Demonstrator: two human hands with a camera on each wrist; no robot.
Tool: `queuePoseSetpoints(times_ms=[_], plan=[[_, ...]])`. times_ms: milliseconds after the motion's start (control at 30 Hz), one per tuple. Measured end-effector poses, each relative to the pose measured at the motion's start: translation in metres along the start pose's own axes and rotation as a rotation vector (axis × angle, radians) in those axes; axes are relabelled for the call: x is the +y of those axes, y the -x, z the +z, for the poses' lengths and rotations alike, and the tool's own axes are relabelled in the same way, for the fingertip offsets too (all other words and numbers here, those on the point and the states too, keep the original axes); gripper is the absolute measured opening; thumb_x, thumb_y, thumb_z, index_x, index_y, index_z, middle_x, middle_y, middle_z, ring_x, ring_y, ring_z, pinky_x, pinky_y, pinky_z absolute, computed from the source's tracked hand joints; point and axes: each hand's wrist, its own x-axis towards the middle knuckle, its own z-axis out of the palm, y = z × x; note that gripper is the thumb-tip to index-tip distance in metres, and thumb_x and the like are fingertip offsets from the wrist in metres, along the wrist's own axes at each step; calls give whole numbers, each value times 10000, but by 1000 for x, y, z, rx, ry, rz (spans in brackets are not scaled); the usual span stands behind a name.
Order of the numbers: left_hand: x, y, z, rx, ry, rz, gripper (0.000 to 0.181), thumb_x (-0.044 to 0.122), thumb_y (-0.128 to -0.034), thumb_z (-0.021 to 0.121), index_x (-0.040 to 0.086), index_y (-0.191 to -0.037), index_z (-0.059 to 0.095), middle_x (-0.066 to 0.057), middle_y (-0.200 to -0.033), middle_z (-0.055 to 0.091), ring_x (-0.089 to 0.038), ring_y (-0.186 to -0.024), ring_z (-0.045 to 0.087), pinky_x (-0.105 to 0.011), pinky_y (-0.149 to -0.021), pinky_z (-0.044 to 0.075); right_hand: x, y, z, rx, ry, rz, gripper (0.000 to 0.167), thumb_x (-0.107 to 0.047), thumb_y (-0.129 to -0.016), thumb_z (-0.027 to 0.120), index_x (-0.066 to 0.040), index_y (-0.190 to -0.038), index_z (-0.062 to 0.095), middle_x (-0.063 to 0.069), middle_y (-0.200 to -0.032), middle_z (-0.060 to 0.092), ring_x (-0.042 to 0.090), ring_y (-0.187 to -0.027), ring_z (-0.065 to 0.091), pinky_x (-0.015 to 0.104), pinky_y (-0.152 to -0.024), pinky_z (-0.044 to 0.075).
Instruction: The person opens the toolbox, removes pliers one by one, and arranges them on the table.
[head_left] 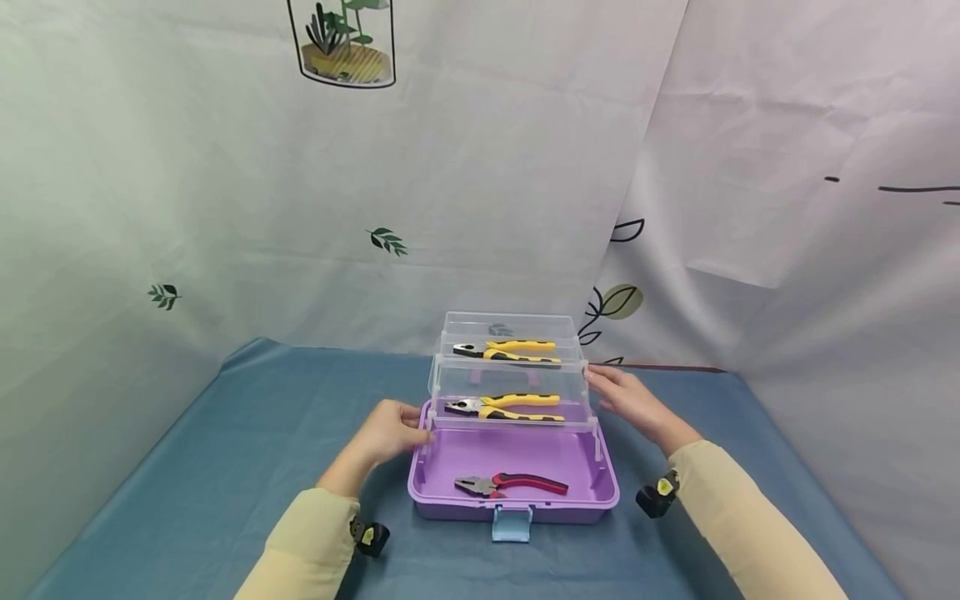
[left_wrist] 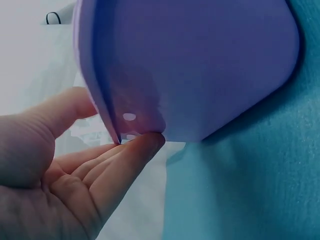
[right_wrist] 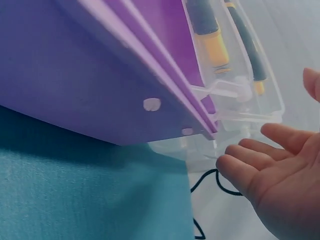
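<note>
One toolbox [head_left: 513,453] — long axis apparently crosswise, latch [head_left: 512,527] nearward

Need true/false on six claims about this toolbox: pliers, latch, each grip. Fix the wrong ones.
1. Red-handled pliers lie in the purple base. True.
2. Both clear trays hold red-handled pliers. False: each clear tray holds yellow-handled pliers.
3. The blue latch hangs unfastened at the front. True.
4. Only two pliers show. False: three do.
5. The left grip touches the side of the purple base. True.
6. The right grip holds pliers. False: the right grip is empty, beside the trays.
</note>
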Motion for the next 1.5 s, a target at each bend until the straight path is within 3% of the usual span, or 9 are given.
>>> queuePoseSetpoints(times_ms=[367, 633, 933, 1233, 1500], plan=[[-6, 1, 7, 71, 1, -70, 313, -15, -753, 678, -171, -1021, 636, -261, -900, 703, -263, -739, 710, -346, -649, 598, -11, 2, 1, 186, 259, -160, 644, -424, -936, 540, -20, -1416, 392, 219, -1419, 451, 402, -1282, 453, 546, -1014, 427], [-8, -2, 8, 74, 21, -65, 296, -15, -756, 663, -160, -1013, 648, -257, -900, 705, -277, -753, 712, -353, -637, 598, -32, -2, 4, 250, 429, -252, 541, -353, -921, 590, -31, -1347, 501, 216, -1367, 500, 410, -1224, 499, 541, -980, 455], [-8, 0, 11, 101, 14, -70, 316, -16, -749, 668, -157, -1030, 640, -246, -887, 709, -262, -731, 709, -338, -618, 595, -52, -10, 15, 156, 582, -358, 418, -220, -939, 569, -5, -1297, 547, 231, -1329, 530, 421, -1254, 459, 571, -1013, 408], [-6, 1, 14, 117, 13, -57, 323, -19, -721, 666, -163, -1009, 642, -242, -864, 710, -220, -678, 695, -322, -587, 587, -57, -20, 26, 60, 699, -296, 438, -213, -962, 533, -7, -1347, 494, 203, -1353, 524, 373, -1224, 516, 514, -997, 452], [-7, 1, 12, 110, -5, -64, 328, -14, -734, 667, -164, -1024, 635, -239, -870, 710, -224, -692, 696, -329, -597, 590, -64, -28, 29, 12, 729, -332, 387, -179, -981, 489, 45, -1294, 528, 219, -1224, 613, 340, -1094, 610, 475, -924, 511]])
